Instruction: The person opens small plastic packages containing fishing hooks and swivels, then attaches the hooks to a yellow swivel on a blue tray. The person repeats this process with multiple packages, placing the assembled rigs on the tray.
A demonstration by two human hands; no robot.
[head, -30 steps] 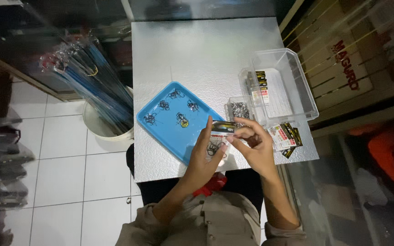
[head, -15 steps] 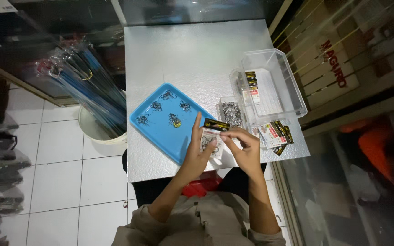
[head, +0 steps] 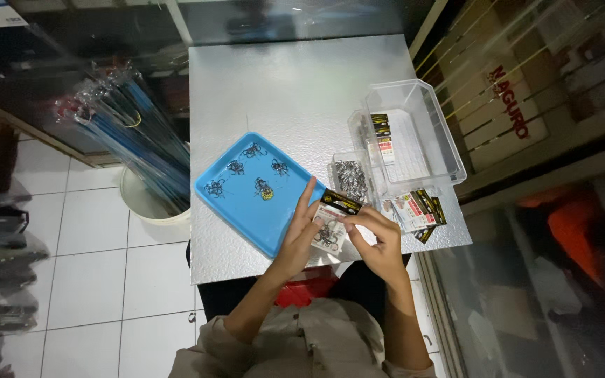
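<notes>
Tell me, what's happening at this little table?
A person seated at a silver table holds a small clear packet of dark hooks with both hands, the left hand and right hand gripping it from either side. Beside it a blue tray carries five small clusters of hooks. A clear plastic box and more packets lie to the right.
</notes>
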